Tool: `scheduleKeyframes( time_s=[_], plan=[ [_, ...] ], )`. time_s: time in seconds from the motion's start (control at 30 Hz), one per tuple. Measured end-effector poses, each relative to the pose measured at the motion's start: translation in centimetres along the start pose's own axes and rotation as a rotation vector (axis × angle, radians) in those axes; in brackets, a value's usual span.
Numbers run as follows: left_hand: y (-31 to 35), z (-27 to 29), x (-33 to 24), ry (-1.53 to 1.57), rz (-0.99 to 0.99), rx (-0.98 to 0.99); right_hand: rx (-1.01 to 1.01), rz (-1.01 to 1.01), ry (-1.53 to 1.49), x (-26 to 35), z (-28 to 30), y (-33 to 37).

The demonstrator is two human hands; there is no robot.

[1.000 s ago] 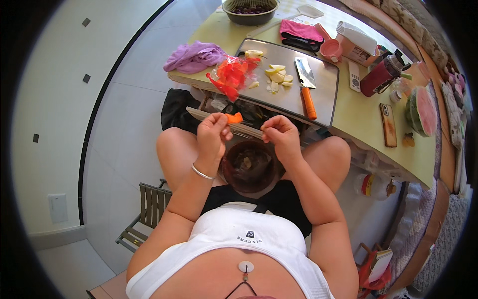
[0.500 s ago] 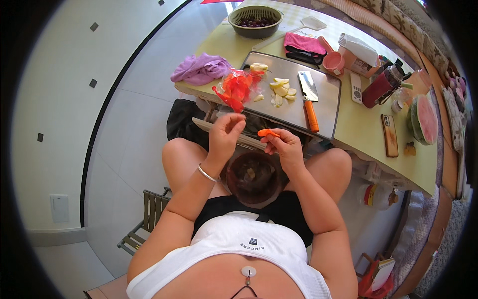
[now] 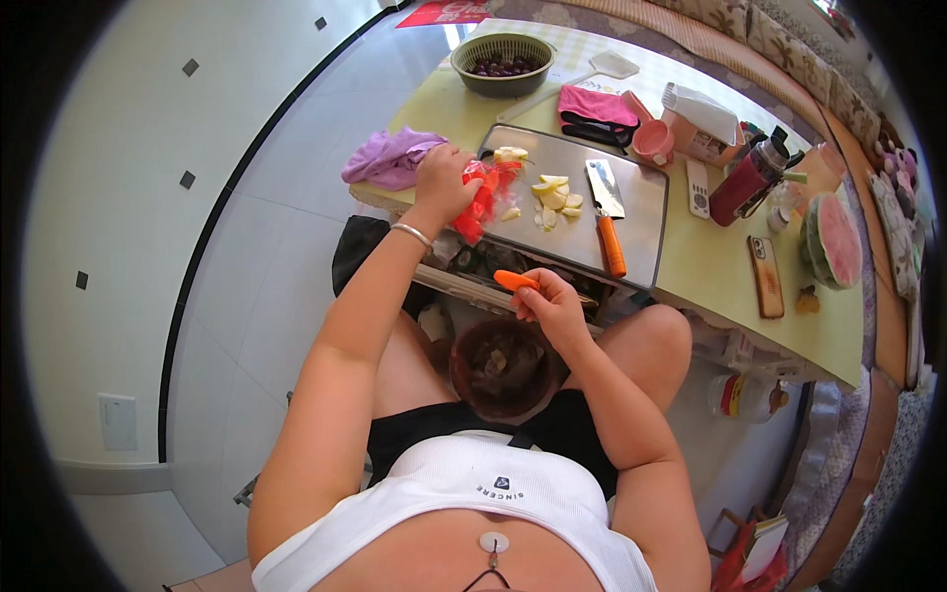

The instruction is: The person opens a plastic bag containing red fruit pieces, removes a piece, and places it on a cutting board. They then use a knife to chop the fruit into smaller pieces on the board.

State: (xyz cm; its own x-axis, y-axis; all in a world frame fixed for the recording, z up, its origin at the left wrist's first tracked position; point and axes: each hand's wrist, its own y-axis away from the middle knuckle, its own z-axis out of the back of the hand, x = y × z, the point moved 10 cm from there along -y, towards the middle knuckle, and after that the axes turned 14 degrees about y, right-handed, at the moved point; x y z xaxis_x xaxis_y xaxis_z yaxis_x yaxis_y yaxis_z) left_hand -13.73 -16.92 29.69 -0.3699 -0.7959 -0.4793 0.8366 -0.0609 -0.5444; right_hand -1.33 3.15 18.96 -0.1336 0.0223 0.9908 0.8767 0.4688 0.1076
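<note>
At the near left edge of the table, my left hand [image 3: 444, 183] is closed over a crumpled red and clear plastic bag [image 3: 481, 209]; its fingertips are hidden. A lilac cloth [image 3: 383, 160] lies right beside that hand. Over my lap, my right hand [image 3: 549, 304] pinches a small smooth orange object [image 3: 516, 281], whose kind I cannot make out. Pale fruit slices [image 3: 557, 197] lie on the metal cutting board [image 3: 631, 252], with more pale pieces [image 3: 509, 155] at its far left corner. A cleaver [image 3: 609, 217] with an orange handle rests to their right.
Between my knees stands a dark reddish bin [image 3: 501, 367] with scraps inside. Behind it a drawer [image 3: 464, 286] is pulled out. Farther back is a colander [image 3: 503, 64] of dark round fruit. At right are a phone [image 3: 765, 276], a remote [image 3: 697, 187], a flask [image 3: 747, 183] and cut watermelon [image 3: 834, 242].
My left hand has moved up and away from me, from above the drawer to the plastic bag, which has shifted and bunched up. My right hand has lowered slightly, still holding the orange object.
</note>
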Motion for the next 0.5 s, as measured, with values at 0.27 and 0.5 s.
scheduleKeyframes(
  time_s=[0.27, 0.5],
  plan=[
    [0.6, 4.0, -5.7, 0.116, -0.134, 0.061, -0.188, 0.273, 0.188, 2.8, 1.5, 0.8],
    [7.4, 4.3, -11.6, 0.153, -0.159, 0.231, -0.26, 0.734, 0.643, 10.3, -1.0, 4.3]
  ],
)
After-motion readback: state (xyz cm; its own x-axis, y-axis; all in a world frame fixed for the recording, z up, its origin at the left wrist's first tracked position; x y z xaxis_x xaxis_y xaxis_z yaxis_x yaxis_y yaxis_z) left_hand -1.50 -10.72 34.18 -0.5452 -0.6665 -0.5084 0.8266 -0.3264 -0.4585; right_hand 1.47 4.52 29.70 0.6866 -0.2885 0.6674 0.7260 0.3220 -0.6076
